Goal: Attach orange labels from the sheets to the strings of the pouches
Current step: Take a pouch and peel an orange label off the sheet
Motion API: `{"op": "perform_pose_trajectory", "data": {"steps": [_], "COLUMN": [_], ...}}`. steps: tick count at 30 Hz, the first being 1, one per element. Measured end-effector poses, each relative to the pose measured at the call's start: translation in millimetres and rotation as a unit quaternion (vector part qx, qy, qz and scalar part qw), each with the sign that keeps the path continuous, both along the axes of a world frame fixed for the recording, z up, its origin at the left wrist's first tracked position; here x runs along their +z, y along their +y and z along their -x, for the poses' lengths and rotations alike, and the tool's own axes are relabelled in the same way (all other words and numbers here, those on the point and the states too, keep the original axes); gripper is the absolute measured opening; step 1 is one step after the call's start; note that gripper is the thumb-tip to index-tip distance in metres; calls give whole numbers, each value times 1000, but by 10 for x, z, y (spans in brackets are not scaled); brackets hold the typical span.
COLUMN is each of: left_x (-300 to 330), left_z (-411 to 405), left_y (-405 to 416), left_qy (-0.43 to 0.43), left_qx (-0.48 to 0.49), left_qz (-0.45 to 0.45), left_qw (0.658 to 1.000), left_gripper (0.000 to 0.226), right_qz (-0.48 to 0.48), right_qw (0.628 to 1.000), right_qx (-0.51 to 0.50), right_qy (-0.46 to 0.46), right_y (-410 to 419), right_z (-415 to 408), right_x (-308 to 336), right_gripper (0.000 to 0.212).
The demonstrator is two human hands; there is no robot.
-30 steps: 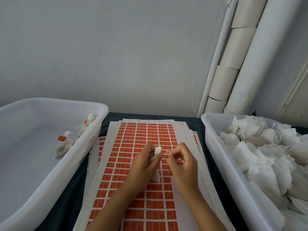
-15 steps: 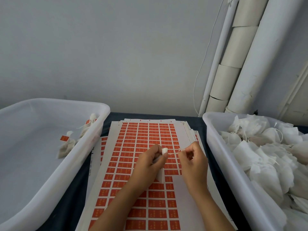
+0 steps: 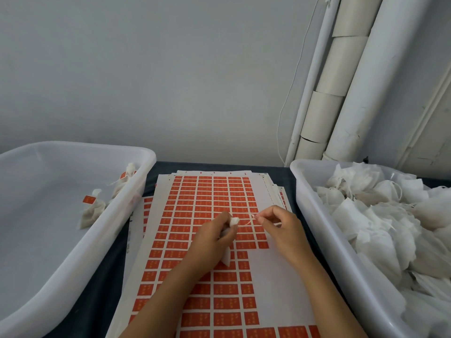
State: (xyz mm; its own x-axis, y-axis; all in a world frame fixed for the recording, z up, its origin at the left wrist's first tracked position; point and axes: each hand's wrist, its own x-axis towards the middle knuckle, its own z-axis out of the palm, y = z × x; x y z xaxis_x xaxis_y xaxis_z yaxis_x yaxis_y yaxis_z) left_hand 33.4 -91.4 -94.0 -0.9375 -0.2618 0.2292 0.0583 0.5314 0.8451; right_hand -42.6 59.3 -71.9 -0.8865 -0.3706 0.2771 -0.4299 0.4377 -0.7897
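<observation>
Bins flank the work: at the counter's left edge a white tub (image 3: 73, 240) holds a few finished pouches (image 3: 91, 212) with orange tags. Over the middle sheet of orange labels (image 3: 214, 264), the left hand (image 3: 210, 240) grips a small white pouch (image 3: 231, 224), its neck poking up between thumb and fingers. From there a thin string (image 3: 246, 222) runs rightward, nearly level and taut, to the right hand (image 3: 280, 228), which pinches its far end. Labels lie directly beneath both hands. A tub of unlabelled pouches (image 3: 390, 215) fills the right edge.
</observation>
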Motion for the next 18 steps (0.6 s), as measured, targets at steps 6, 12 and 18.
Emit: {"op": "perform_pose_trajectory", "data": {"steps": [6,12,18], "left_x": [4,-1,-17], "left_z": [-7,-13,2], "left_y": [-23,-21,-39], "left_qy": [-18,-23,-21], "left_qx": [-13,-21,-25], "left_qz": [-14,-27,-33], "left_qw": [1000,999,999], "left_gripper": [21,21,21], "right_qz": [-147,-187,-196], "right_qw": [989,977,974], "right_qx": [20,100,111], "right_qy": [21,-1,5], "right_y": [199,350,377], "right_z": [6,-17,20], "right_x": [25,15,4], "right_gripper": [5,18,14]}}
